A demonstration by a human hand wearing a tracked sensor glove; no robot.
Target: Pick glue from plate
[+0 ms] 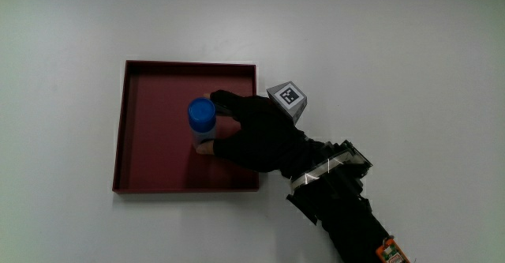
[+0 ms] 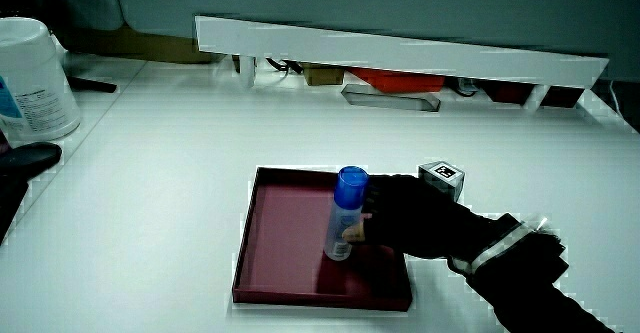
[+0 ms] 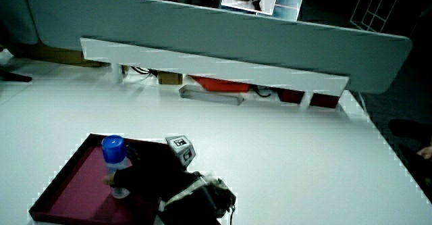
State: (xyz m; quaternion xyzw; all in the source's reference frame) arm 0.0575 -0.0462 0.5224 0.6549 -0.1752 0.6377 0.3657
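Observation:
A glue stick (image 1: 201,122) with a blue cap and pale body stands upright in the dark red square plate (image 1: 154,148). The gloved hand (image 1: 252,131) reaches over the plate's edge and its fingers are wrapped around the glue stick's body. In both side views the glue (image 2: 345,213) (image 3: 115,162) stands upright, its base on or just above the plate (image 2: 285,263) (image 3: 67,191), with the hand (image 2: 415,218) (image 3: 145,174) closed around it. The patterned cube (image 1: 287,99) sits on the hand's back.
A white tub (image 2: 35,78) stands near the table's edge in a side view, with a dark object (image 2: 25,163) nearer to the person. A low white partition (image 2: 400,48) (image 3: 216,66) runs along the table's end.

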